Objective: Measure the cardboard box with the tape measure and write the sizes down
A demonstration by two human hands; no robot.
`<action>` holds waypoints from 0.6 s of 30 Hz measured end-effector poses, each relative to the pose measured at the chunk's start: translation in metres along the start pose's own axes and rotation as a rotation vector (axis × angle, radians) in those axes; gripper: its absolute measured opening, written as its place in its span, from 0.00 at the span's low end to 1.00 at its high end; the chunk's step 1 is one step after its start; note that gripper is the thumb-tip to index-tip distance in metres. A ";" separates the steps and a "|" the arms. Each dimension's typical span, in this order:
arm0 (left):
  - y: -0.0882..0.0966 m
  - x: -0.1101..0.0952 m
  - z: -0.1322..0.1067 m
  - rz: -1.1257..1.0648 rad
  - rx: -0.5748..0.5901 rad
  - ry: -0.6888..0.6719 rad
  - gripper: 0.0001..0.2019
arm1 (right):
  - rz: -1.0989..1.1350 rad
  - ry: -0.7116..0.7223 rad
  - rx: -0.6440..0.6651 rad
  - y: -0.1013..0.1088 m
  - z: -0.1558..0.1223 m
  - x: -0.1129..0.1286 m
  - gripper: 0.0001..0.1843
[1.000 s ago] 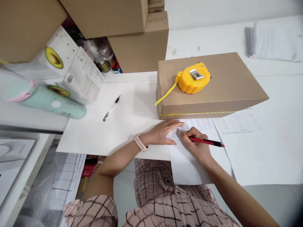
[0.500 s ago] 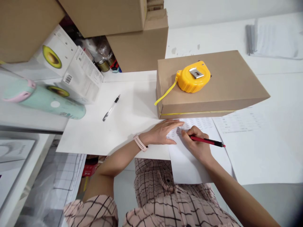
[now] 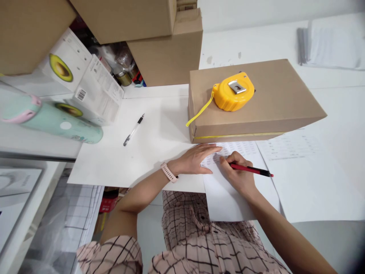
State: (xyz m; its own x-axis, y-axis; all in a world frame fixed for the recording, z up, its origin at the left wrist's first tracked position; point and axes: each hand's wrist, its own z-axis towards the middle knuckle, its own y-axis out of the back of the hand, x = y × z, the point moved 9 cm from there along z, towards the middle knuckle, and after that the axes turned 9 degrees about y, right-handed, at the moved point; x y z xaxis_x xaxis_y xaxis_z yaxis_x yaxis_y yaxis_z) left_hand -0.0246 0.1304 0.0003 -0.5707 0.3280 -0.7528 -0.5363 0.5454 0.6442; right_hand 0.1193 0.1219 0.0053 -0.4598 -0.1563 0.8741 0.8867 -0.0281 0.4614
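Head view: right hand fingers closed round red pen, shaft pointing rightward, tip on printed sheet beside flat, open left hand.

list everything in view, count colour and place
printed sheet: 1, white, front centre
red pen: 1, red, over the sheet
flat box: 1, brown, behind the sheet
tape measure: 1, yellow, on flat box
white board: 1, white, left of box
loose pen: 1, black, on white board
bottle: 1, mint, pink cap, far left
avocado cartons: 2, white, behind bottle
big boxes: 3, brown, top left
paper stack: 1, white, top right
left hand: 1, bare, flat on sheet
right hand: 1, bare, gripping red pen
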 end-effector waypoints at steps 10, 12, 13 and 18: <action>-0.001 0.001 0.000 0.010 -0.002 0.000 0.43 | -0.013 -0.031 -0.020 0.002 0.000 -0.003 0.22; -0.001 0.001 0.000 0.011 0.001 0.002 0.43 | -0.013 -0.027 -0.028 0.003 0.000 -0.002 0.22; -0.001 0.001 0.000 0.010 0.000 0.002 0.43 | -0.010 -0.021 -0.028 0.003 0.001 -0.001 0.22; 0.000 0.001 0.000 0.021 -0.008 -0.010 0.42 | -0.020 -0.024 -0.015 0.003 0.000 -0.002 0.23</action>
State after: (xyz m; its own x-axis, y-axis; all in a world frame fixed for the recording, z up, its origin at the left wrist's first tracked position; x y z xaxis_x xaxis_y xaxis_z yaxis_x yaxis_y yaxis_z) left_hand -0.0249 0.1301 -0.0004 -0.5754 0.3471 -0.7406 -0.5292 0.5325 0.6607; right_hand 0.1224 0.1225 0.0048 -0.4779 -0.1317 0.8685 0.8781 -0.0456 0.4763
